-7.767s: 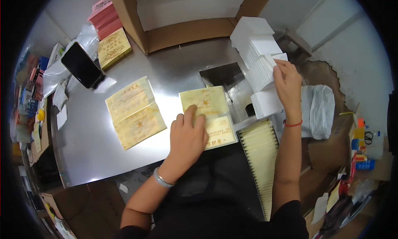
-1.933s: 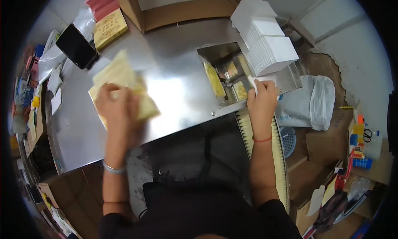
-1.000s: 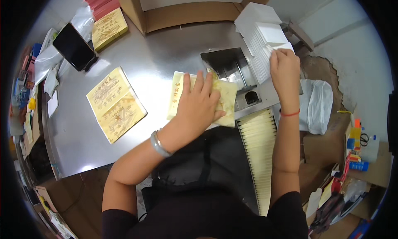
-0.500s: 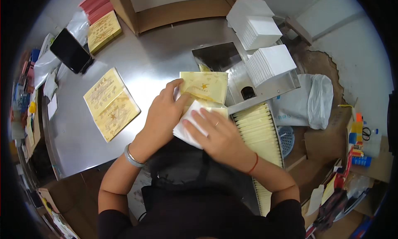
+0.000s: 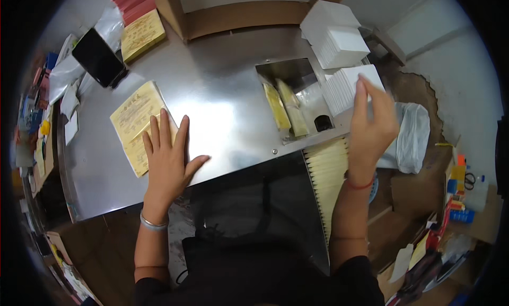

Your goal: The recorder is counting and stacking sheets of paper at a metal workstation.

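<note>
My left hand [image 5: 168, 165] lies with fingers spread on the right part of a flat pile of printed yellow paper wrappers [image 5: 139, 115] on the metal table. Over the nearer stack of white folded napkins [image 5: 344, 88], my right hand [image 5: 374, 128] bends down with thumb and fingers pinched together at the top. Whether a napkin edge is between the fingertips cannot be made out. Left of that stack, a cutout [image 5: 286, 67] in the table holds two yellow packets [image 5: 278, 110]. Below my right wrist, a long box is filled with a row of upright yellow packets [image 5: 324, 171].
A second white napkin stack [image 5: 344, 43] stands behind. At the far left are a black phone [image 5: 98, 57] on a stand, a yellow wrapper bundle [image 5: 143, 35] and pink bundles [image 5: 135, 6]. A cardboard box [image 5: 238, 22] borders the back; a white plastic bag [image 5: 411, 136] sits right.
Both hands have parted. The yellow wrapper and white napkin they held are gone from them. My left hand moved left onto the wrapper pile, my right hand up and right to the napkin stack.
</note>
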The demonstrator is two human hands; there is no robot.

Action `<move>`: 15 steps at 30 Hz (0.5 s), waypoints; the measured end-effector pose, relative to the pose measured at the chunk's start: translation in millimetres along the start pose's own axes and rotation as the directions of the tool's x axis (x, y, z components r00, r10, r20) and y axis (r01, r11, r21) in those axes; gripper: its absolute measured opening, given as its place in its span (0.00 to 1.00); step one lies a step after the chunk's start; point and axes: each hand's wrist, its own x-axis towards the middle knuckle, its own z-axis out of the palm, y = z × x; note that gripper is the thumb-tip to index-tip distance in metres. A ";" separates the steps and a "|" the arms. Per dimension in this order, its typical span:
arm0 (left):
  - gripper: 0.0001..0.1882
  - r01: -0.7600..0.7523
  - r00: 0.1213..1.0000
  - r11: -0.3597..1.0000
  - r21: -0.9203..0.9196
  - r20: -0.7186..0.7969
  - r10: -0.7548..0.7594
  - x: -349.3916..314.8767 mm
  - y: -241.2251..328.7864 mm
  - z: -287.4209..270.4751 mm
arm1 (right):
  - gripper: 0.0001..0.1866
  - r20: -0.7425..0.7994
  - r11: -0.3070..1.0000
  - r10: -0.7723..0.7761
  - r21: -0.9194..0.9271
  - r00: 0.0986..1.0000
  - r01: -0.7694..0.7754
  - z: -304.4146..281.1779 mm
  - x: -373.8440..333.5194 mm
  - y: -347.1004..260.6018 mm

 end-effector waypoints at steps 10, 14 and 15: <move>0.16 0.330 0.944 0.942 -0.064 0.004 -0.331 -1.8 -44.2 1.2 | 0.10 0.270 0.993 0.116 -0.003 0.956 -0.119 9.6 -9.6 44.9; 0.11 0.069 0.966 0.922 -0.380 -0.205 -0.156 25.7 -4.7 -7.3 | 0.12 0.393 0.993 0.095 0.022 0.915 -0.112 -5.4 -2.9 58.0; 0.11 -0.059 0.971 0.881 -0.470 -0.230 -0.057 31.1 29.3 -10.4 | 0.12 0.399 0.994 0.089 0.024 0.913 -0.108 -6.7 -1.7 64.8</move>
